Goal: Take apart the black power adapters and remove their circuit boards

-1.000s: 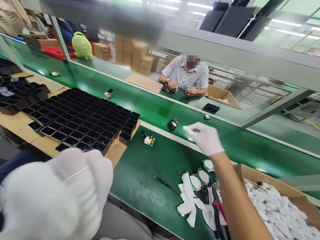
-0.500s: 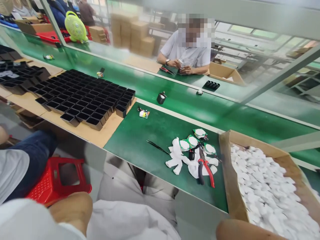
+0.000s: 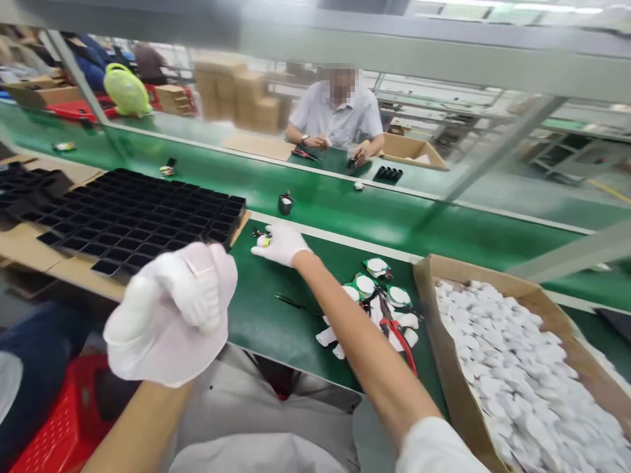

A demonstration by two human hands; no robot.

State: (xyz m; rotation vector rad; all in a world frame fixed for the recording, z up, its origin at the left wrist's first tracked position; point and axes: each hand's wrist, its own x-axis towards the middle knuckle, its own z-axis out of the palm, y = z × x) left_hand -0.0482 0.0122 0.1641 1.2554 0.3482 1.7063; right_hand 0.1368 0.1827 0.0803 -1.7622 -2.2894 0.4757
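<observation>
My right hand (image 3: 284,246), in a white glove, reaches over the green work surface (image 3: 261,309). Its thumb and fingers close around a small circuit board (image 3: 264,241) with white and yellow parts, partly hidden by the hand. My left hand (image 3: 172,312), gloved too, is raised close to the camera with its fingers curled in, and nothing shows in it. Below my right forearm lie dark tweezers (image 3: 290,301), red-handled pliers (image 3: 407,345) and several green boards with white round pads (image 3: 377,266). White cloth-like pieces lie under the pliers.
Black open boxes (image 3: 148,217) stand in rows at left. A cardboard box (image 3: 434,355) full of white pieces is at right. Along the green belt (image 3: 325,203) sits a black box (image 3: 284,203) with a part in it. A co-worker (image 3: 340,112) sits opposite. A red stool (image 3: 54,420) is below left.
Both hands have come into view, now gloved in white. The right has reached to the circuit board, and the left has risen near the camera. The view has shifted.
</observation>
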